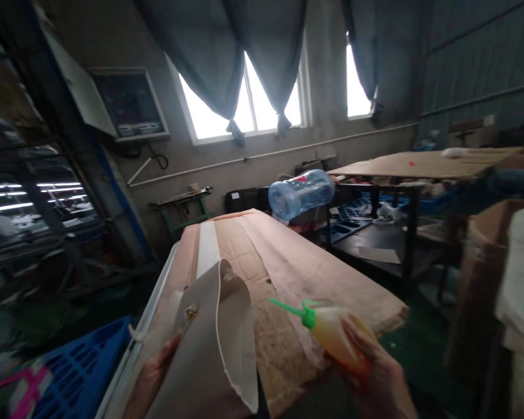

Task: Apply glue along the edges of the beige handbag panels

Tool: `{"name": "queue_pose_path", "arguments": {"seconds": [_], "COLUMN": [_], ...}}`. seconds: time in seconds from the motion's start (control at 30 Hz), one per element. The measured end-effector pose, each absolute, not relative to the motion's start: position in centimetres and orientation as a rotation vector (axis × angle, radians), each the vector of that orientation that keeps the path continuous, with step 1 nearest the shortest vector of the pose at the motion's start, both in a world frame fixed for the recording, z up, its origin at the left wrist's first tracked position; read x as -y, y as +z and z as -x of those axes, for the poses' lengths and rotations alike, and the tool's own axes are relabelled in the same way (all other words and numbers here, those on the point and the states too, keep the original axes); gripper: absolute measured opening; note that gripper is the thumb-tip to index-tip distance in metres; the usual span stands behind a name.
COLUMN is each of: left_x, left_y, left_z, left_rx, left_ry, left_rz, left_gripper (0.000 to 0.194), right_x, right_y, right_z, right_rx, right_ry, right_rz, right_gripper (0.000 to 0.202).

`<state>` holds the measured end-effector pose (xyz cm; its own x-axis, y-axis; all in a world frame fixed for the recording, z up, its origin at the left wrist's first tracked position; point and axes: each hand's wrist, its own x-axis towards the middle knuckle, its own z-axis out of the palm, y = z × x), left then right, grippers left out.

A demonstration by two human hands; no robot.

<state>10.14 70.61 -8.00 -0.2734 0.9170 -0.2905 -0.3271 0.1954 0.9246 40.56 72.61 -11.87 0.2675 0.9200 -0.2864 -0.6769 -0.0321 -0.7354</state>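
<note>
My left hand (157, 366), its fingers closed, grips a light grey bag (201, 349) at its left side. The bag's open edge faces right and shows a paler inside, and a small gold-coloured metal fitting (191, 313) sits on its outer face. My right hand (375, 366) is wrapped round a squeeze bottle (332, 331) of amber liquid. The bottle lies tilted, its thin green nozzle pointing left towards the bag, with a gap between them. Both are held over a cardboard-covered table (297, 262). The bag hides part of my left hand.
A large blue water jug (303, 193) lies on its side beyond the table. Another cardboard-topped table (428, 164) stands at the back right. A blue plastic pallet (85, 372) is at lower left. Tall brown cardboard (480, 279) stands at right.
</note>
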Motion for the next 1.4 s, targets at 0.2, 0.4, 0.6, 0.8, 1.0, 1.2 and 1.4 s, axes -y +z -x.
{"name": "queue_pose_path", "arguments": {"seconds": [0.2,0.4,0.6,0.8,1.0,1.2,1.4], "left_x": [-71.4,-71.5,-72.1,-71.7,-72.0,-72.0,-71.9], "left_y": [-9.8,-10.5,-11.4,-10.6,-10.9,-10.7,-10.9], "left_z": [-11.1,-10.2,-9.6,-10.3,-10.2,-10.2,-10.2], "left_rx": [-1.231,-1.228,-1.155,-1.211,-1.193,-1.129,-1.153], "left_ry": [1.27,1.17,1.196,1.264,1.302,1.29,1.288], "left_rz": [-0.538,-0.537,-0.608,-0.567,-0.495,-0.478,-0.49], "left_gripper": [0.037,0.035,0.028,0.025,0.027,0.029,0.03], "right_x": [-73.8,-76.8,-78.9,-80.0,-79.8,-79.8,-80.2], "right_y": [-10.1,-9.6,-9.0,-8.4,-9.0,-9.6,-10.0], "right_z": [-41.3,-41.1,-40.1,-39.8,-39.6,-39.4,-39.3], "right_rx": [0.718,1.093,1.273,1.343,1.341,1.351,1.39], "right_ry": [1.061,0.955,0.88,0.793,0.724,0.634,0.597], "right_rz": [1.183,1.292,1.26,1.239,1.237,1.237,1.231], "right_gripper": [0.058,0.066,0.065,0.039,0.036,0.033,0.032]}}
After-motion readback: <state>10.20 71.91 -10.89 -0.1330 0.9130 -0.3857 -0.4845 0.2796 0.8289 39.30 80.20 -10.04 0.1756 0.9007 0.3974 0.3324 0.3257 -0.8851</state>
